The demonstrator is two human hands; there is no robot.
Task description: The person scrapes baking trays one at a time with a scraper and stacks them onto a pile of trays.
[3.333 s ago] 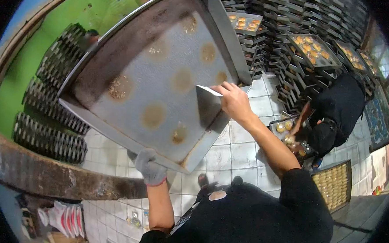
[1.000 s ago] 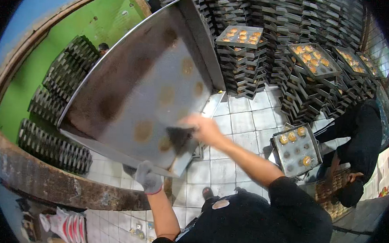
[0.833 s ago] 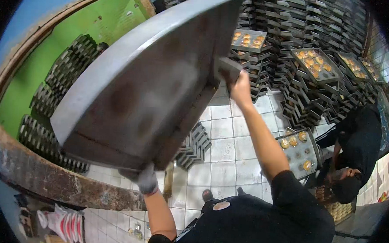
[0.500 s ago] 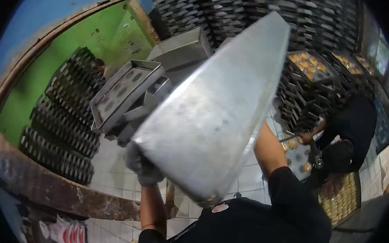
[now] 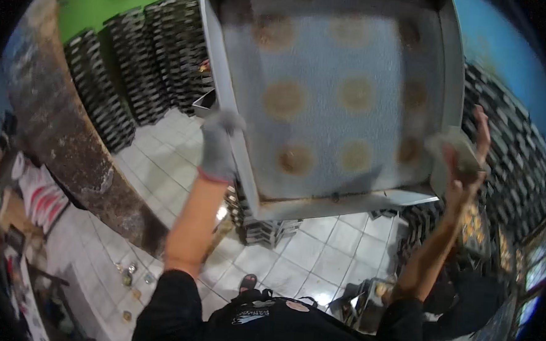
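The tray [image 5: 322,114] has swung round since half a second ago: its underside faced you then, and now its inside does, while your right hand has come out from behind it to the right side. The tray is held up in front of you, over the white tile floor [image 5: 310,254], between your two hands, and looks nearly square, so no long axis stands out. Your left hand [image 5: 218,148], in a grey glove, is the nearer, grasping the tray's left wall. Your right hand [image 5: 467,184], bare, is just outside the right wall, its grip pinched on the scraper [image 5: 459,150] with some fingers raised. The scraper slants down to the right; blur hides whether it touches that wall. The tray's metal looks dull grey and worn, darker along the far edge and right side, with brown round marks [image 5: 284,101] in three rows of three.
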